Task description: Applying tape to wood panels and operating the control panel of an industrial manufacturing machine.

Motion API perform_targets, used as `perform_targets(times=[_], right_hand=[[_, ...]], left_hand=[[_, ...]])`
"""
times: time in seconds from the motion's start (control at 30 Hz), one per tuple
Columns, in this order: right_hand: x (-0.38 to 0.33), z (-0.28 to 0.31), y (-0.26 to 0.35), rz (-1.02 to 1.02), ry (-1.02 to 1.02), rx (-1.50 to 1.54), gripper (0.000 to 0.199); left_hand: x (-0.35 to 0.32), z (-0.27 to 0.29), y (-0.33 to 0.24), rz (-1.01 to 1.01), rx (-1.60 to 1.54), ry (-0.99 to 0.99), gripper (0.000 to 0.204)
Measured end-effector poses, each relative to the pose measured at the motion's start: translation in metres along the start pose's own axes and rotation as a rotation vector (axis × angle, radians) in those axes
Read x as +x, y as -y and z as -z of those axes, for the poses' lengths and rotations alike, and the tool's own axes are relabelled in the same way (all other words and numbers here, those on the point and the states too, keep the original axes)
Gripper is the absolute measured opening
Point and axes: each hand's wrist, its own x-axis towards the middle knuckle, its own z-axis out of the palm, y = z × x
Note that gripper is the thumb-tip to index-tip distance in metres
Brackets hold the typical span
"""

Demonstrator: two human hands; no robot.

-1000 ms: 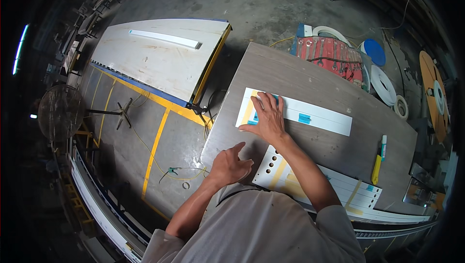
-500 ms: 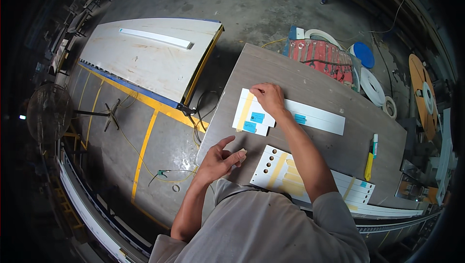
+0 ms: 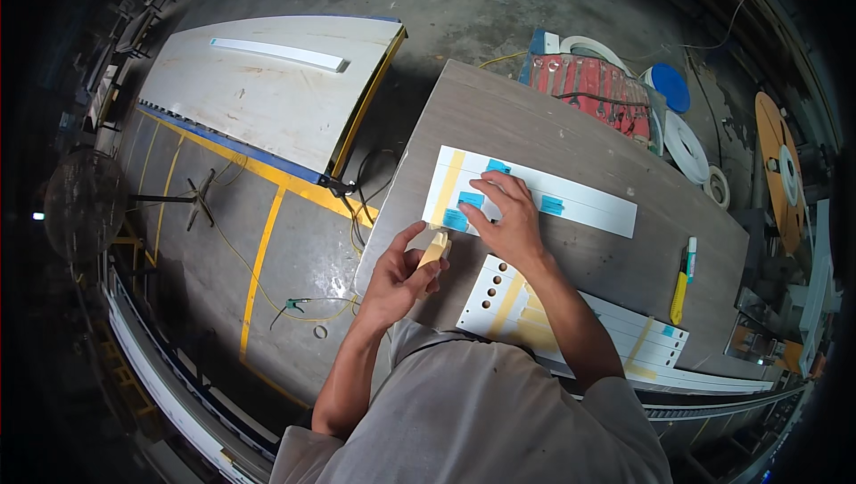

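White flat strips (image 3: pixel 588 212) lie side by side on the grey-brown tabletop, with blue labels (image 3: pixel 471 203) on them. A pale yellow band of masking tape (image 3: pixel 448 183) crosses their left ends. My right hand (image 3: pixel 515 221) is over the strips near the labels, thumb and fingers apart and nothing seen in its grip. At the near left corner of the strips, my left hand (image 3: pixel 401 277) is closed on a pale yellow piece of masking tape (image 3: pixel 434 250). Whether this joins the band cannot be made out.
Nearer me lie white strips with holes and tape (image 3: pixel 506 306). A yellow cutter knife (image 3: pixel 679 299) and a marker (image 3: pixel 691 257) are at the right. Beyond the table sits a red tool pouch (image 3: pixel 593 92); another white-topped table (image 3: pixel 267 96) stands left.
My right hand has come back from the far end of the tape band to the labels, uncovering another label. My left hand has risen to the strips' near edge, showing more of its tape.
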Motion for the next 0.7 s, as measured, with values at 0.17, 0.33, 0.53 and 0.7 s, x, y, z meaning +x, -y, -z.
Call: perform_targets(times=[0.17, 0.33, 0.53, 0.7], right_hand=[[-0.007, 0.024, 0.02, -0.369, 0.348, 0.523, 0.023], [-0.006, 0.034, 0.02, -0.403, 0.428, 0.673, 0.021], [-0.006, 0.031, -0.007, -0.283, 0.284, 0.559, 0.014], [0.023, 0.042, -0.044, -0.184, -0.004, 0.179, 0.01]], left_hand=[[0.008, -0.012, 0.003, -0.046, -0.013, 0.055, 0.059], [0.012, -0.025, 0.002, -0.07, 0.097, 0.066, 0.057], [0.015, -0.035, -0.011, 0.013, 0.205, 0.1, 0.051], [0.028, -0.042, -0.015, 0.246, 0.17, 0.118, 0.054]])
